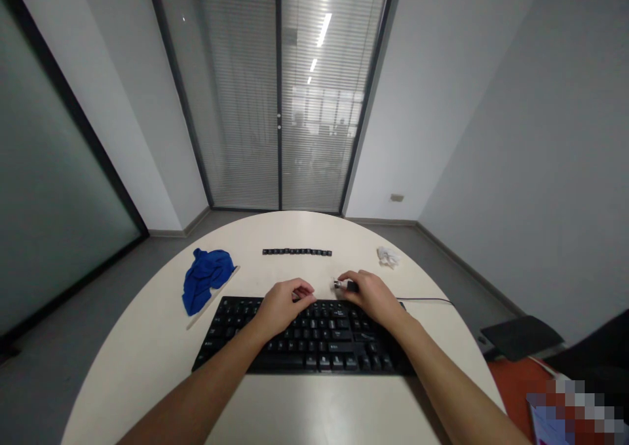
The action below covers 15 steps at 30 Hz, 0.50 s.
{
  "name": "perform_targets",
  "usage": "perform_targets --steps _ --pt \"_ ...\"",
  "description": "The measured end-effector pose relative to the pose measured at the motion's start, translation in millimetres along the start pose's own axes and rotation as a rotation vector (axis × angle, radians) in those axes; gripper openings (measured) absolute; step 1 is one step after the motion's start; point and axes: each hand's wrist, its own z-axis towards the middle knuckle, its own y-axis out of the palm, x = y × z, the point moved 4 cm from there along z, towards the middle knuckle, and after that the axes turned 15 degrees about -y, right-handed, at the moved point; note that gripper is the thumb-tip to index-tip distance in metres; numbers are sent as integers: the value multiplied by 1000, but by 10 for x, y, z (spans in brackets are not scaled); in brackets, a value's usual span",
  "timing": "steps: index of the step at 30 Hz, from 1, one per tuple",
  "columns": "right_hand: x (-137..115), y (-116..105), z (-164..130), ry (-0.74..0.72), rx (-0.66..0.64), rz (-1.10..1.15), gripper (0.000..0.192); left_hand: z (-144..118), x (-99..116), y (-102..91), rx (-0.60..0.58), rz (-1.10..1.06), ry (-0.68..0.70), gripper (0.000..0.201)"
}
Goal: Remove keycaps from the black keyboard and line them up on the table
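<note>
A black keyboard (314,333) lies on the round white table, its far edge under my hands. My right hand (366,291) is closed around a USB plug (343,286), whose silvery end points left, just beyond the keyboard's far edge. My left hand (285,304) is above the keyboard's far side, fingers curled in and thumb against the fingertips. Whether anything small is between them I cannot make out. A thin black cable (425,299) runs right from near my right hand to the table edge. Beyond my hands, several small black keycaps (297,251) lie in a row.
A crumpled blue cloth (209,274) lies at the left beside a thin pale stick (201,314). A crumpled white tissue (388,257) is at the right. The curved table edge (302,213) faces a glass partition with blinds. A red-orange seat (521,386) stands at lower right.
</note>
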Motion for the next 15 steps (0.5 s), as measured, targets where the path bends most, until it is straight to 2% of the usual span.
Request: perform_targets --steps 7,15 --pt "519 2 196 161 -69 -97 21 -12 -6 -3 -11 16 9 14" --pt "811 113 486 216 -66 -133 23 -5 -4 0 2 20 1 14"
